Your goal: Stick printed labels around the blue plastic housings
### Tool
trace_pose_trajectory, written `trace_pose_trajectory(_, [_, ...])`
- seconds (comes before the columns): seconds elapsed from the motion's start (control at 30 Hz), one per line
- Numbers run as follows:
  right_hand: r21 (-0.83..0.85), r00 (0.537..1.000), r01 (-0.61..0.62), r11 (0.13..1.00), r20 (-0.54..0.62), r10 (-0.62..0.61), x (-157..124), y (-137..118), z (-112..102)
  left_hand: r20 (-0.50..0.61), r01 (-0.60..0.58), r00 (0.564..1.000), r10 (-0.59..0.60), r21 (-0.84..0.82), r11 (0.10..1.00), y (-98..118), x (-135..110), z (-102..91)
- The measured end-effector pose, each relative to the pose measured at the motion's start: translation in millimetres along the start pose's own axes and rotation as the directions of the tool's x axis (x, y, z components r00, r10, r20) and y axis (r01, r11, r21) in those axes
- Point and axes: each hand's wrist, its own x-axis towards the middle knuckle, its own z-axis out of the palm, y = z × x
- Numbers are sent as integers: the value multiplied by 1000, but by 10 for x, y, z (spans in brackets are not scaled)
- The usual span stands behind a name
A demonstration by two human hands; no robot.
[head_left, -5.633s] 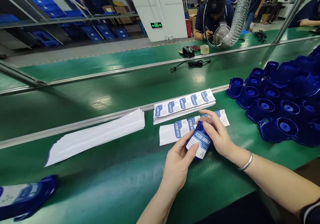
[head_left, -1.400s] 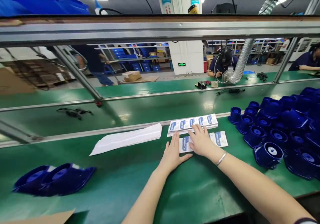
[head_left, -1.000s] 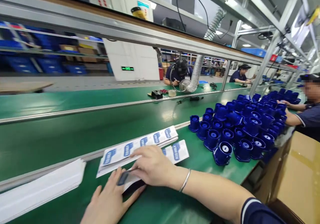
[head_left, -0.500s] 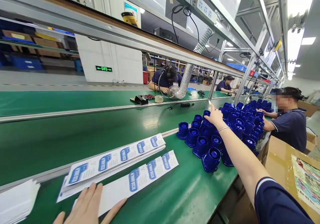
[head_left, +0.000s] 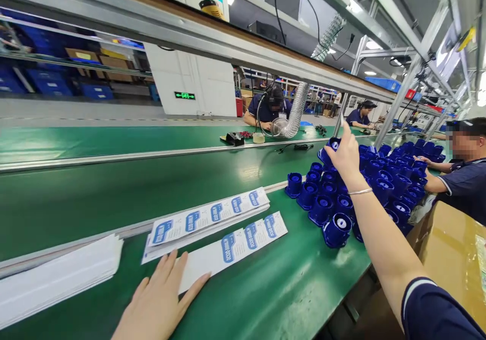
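My left hand (head_left: 161, 294) lies with fingers spread on the bare end of a strip of labels (head_left: 233, 246), printed blue and white. Just behind it is a stack of similar label strips (head_left: 216, 213). Out at the far side of a cluster of blue cup-shaped plastic parts (head_left: 322, 208), my right hand (head_left: 347, 152) grips one blue cup-shaped part (head_left: 329, 149), tilted and raised above the others. My thumb lies against it, and my other fingers partly hide it. Something small and white shows at the tip of my raised index finger; its kind is unclear.
A pile of blank white strips (head_left: 76, 274) lies at the left on the green table (head_left: 243, 304). A cardboard box (head_left: 444, 249) stands at the right edge. A co-worker (head_left: 463, 178) handles blue parts at the far right. A metal rail (head_left: 190, 38) crosses overhead.
My right hand has raised one blue part above the cluster. My left hand stays on the label strip. The view has swung left, showing more of the blank strips.
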Motion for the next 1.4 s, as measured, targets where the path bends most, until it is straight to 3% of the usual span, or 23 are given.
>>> trace_pose_trajectory(0.1, [345,974,214,914,-150,-171,-328,-421,-36,50,40,998,-38,-34,999,193,-50,-242])
trace_pose_trajectory(0.2, [656,971,220,722,-75,-228,-897,-878,82,-79,34,996,-51,-201,979,402,-124,-494])
trace_pose_trajectory(0.27, [778,964,176,603,-13,-265,-1316,-1132,182,-145,77,978,-152,-426,901,608,-208,-668])
trace_pose_trajectory(0.3, [814,959,176,554,-14,-284,-1513,-1234,223,-94,132,969,-229,-586,799,736,-254,-751])
trace_pose_trajectory(0.33, [840,953,189,508,-32,-302,-1693,-1316,252,54,205,966,-253,-758,619,876,-295,-828])
trace_pose_trajectory(0.37, [859,944,210,466,-55,-325,-1853,-1378,269,232,298,947,-222,-893,338,1019,-327,-895])
trace_pose_trajectory(0.4, [874,934,231,427,-77,-348,-1989,-1422,273,379,386,918,-114,-922,36,1154,-344,-952])
trace_pose_trajectory(0.43, [886,923,248,392,-92,-374,-2101,-1450,267,447,438,894,3,-874,-208,1270,-346,-995])
trace_pose_trajectory(0.47, [899,906,260,352,-101,-411,-2188,-1463,253,458,436,888,43,-807,-398,1357,-333,-1025])
trace_pose_trajectory(0.5, [915,884,268,303,-108,-455,-2251,-1463,236,458,403,888,32,-745,-531,1409,-309,-1040])
trace_pose_trajectory(0.57, [947,840,255,194,-118,-530,-2310,-1437,200,470,299,878,-92,-688,-661,1410,-251,-1030])
trace_pose_trajectory(0.6, [964,832,221,146,-108,-545,-2310,-1416,187,479,261,864,-155,-689,-676,1368,-228,-1008])
trace_pose_trajectory(0.67, [993,867,77,95,-19,-498,-2267,-1369,178,478,238,852,-212,-715,-657,1246,-207,-943])
trace_pose_trajectory(0.73, [986,902,-147,82,167,-397,-2200,-1326,200,459,246,867,-194,-732,-636,1133,-222,-875])
trace_pose_trajectory(0.77, [960,893,-275,59,278,-355,-2170,-1307,220,452,250,875,-171,-726,-640,1094,-236,-849])
trace_pose_trajectory(0.83, [857,819,-515,-12,487,-303,-2138,-1275,267,456,263,881,-125,-691,-673,1058,-263,-824])
trace_pose_trajectory(0.93, [650,650,-753,-106,708,-275,-2161,-1239,307,464,276,883,-72,-637,-719,1063,-291,-836])
trace_pose_trajectory(1.03, [513,526,-850,-123,807,-270,-2207,-1230,287,490,337,872,8,-586,-737,1078,-334,-823])
trace_pose_trajectory(1.13, [433,452,-892,-130,844,-290,-2223,-1239,243,554,351,832,-33,-572,-741,1089,-409,-748])
trace_pose_trajectory(1.23, [392,425,-904,-168,857,-292,-2211,-1249,216,565,302,821,-82,-551,-778,1104,-459,-695])
trace_pose_trajectory(1.4, [355,406,-911,-209,858,-313,-2169,-1280,227,477,327,879,26,-560,-761,1063,-405,-778])
